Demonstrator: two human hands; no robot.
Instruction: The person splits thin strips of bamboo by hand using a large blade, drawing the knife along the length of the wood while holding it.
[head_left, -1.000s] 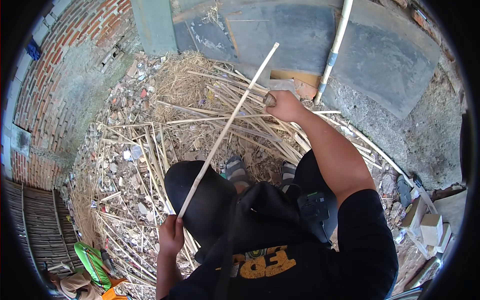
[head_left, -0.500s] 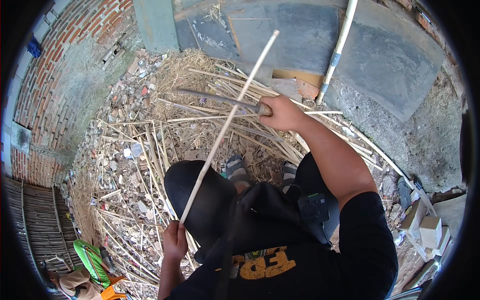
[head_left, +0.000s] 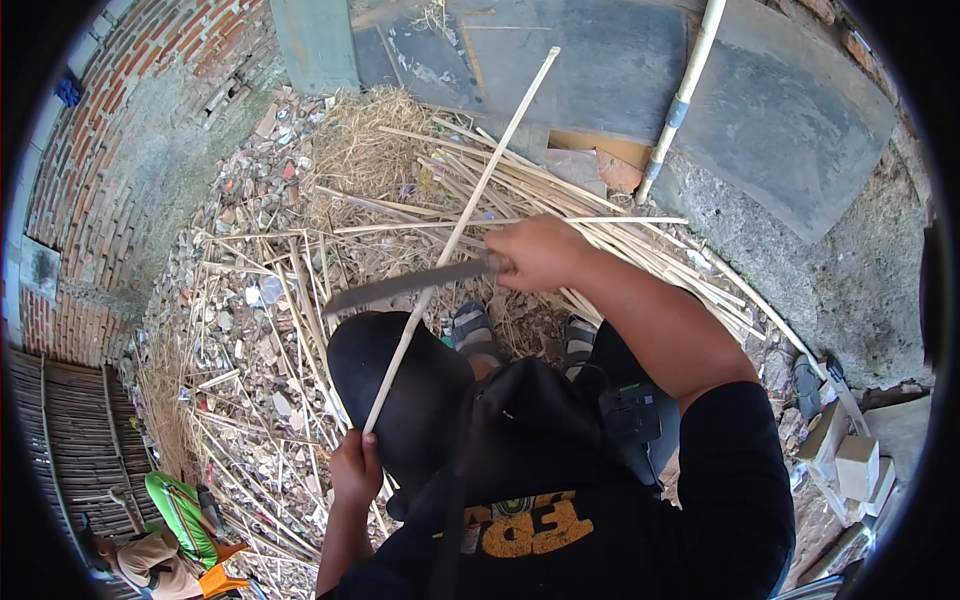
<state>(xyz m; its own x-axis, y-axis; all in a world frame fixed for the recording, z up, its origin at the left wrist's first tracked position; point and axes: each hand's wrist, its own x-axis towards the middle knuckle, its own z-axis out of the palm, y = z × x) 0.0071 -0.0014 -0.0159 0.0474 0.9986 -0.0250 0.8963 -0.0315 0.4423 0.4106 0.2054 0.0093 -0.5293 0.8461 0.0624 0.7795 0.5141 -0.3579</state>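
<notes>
A long pale bamboo stick (head_left: 487, 172) slants from low on the left up toward the far wall, lying across my raised left knee. My left hand (head_left: 355, 467) is closed around its near end beside that knee. In my right hand (head_left: 540, 252) is the handle of a machete (head_left: 385, 290), whose dark, slightly blurred blade points left. The blade crosses the stick around its middle, just beyond the knee; whether its edge touches the stick I cannot tell.
Several bamboo strips (head_left: 640, 262) are piled beyond my sandalled feet, with dry straw (head_left: 365, 150) beside them. Rubble (head_left: 260, 350) covers the ground. A pipe (head_left: 685, 95) leans against the far wall. Another person (head_left: 150, 565) is at lower left, by a brick wall (head_left: 120, 150).
My right hand has brought the machete nearer to me along the stick, and more of the blade's flat shows. The stick and my left hand have barely moved.
</notes>
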